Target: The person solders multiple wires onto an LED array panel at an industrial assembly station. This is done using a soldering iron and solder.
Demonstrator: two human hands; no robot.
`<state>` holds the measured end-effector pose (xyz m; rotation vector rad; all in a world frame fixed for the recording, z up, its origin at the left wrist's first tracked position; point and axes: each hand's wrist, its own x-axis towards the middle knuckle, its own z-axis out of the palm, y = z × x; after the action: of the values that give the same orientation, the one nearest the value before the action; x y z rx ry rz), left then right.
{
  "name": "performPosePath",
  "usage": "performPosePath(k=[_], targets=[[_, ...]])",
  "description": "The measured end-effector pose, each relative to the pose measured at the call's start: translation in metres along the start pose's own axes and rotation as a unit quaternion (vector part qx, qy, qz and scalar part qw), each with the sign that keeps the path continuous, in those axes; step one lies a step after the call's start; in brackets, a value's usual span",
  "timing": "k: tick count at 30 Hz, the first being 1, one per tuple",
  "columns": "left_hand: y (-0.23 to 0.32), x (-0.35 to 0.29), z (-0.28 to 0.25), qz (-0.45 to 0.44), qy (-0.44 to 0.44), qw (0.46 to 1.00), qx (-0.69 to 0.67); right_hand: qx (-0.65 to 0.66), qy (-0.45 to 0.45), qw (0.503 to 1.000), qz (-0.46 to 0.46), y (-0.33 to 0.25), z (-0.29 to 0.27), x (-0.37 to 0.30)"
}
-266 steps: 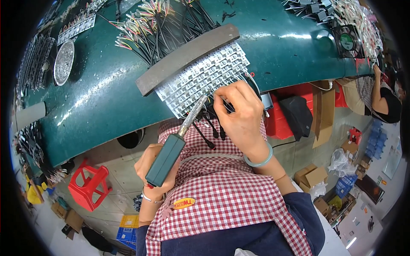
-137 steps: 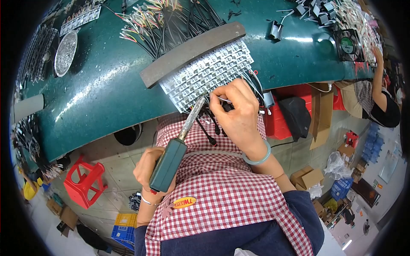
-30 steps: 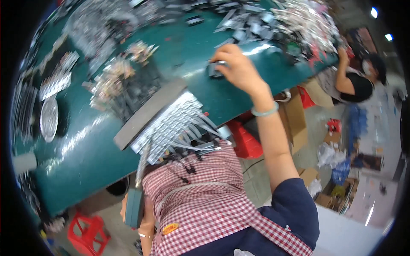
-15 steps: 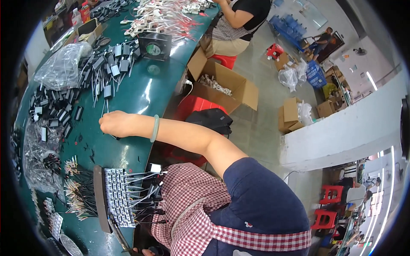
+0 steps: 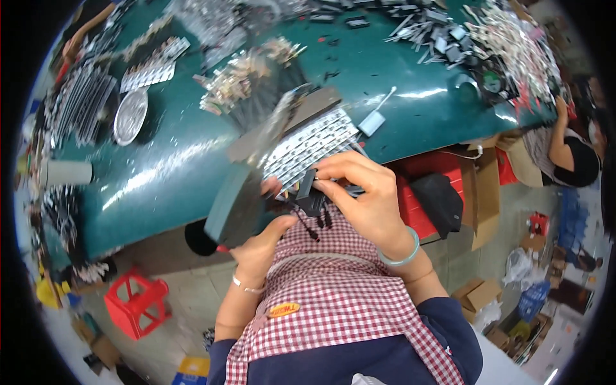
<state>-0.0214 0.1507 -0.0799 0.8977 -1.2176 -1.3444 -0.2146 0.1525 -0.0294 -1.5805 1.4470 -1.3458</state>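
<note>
My right hand [image 5: 359, 189] is closed in front of my apron, pinching a small black plastic case [image 5: 310, 186] between thumb and fingertips. My left hand [image 5: 260, 240] is wrapped round a bulky dark teal tool [image 5: 232, 204], its kind unclear; most of its fingers are hidden behind it. Just beyond the hands, rows of small white circuit boards [image 5: 311, 147] lie against a brown bar [image 5: 321, 102], with cables hanging toward me. A pale grey rectangular piece with a white lead [image 5: 372, 123] lies right of the boards.
Bundled wires [image 5: 250, 83] lie behind the bar. Black cases [image 5: 443, 38] are heaped at the far right. An oval metal dish [image 5: 131, 117] stands at left on the green table [image 5: 173, 167]. Red stools [image 5: 136, 301] and an open carton [image 5: 484, 199] stand below the edge.
My right hand has come back from the black cases across the table to my apron, now with a case in it. My left hand has risen into view with the tool. The view has swung left.
</note>
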Motion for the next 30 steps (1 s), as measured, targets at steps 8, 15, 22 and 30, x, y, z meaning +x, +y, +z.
performPosePath(k=[8, 15, 22, 30], targets=[[0.015, -0.015, -0.003, -0.012, -0.019, 0.999, -0.032, 0.018, -0.035, 0.999, 0.018, -0.019, 0.036, -0.013], [0.018, -0.013, -0.020, 0.089, 0.018, 0.951, 0.294, 0.132, -0.073, 0.985, 0.089, -0.019, 0.044, -0.023], [0.004, -0.019, -0.028, 0.084, 0.012, 0.945, 0.317, 0.104, -0.025, 0.992, 0.073, -0.018, 0.048, -0.027], [-0.007, -0.047, -0.024, -0.056, 0.055, 0.986, 0.144, 0.236, 0.107, 0.965, -0.039, -0.034, 0.037, -0.030]])
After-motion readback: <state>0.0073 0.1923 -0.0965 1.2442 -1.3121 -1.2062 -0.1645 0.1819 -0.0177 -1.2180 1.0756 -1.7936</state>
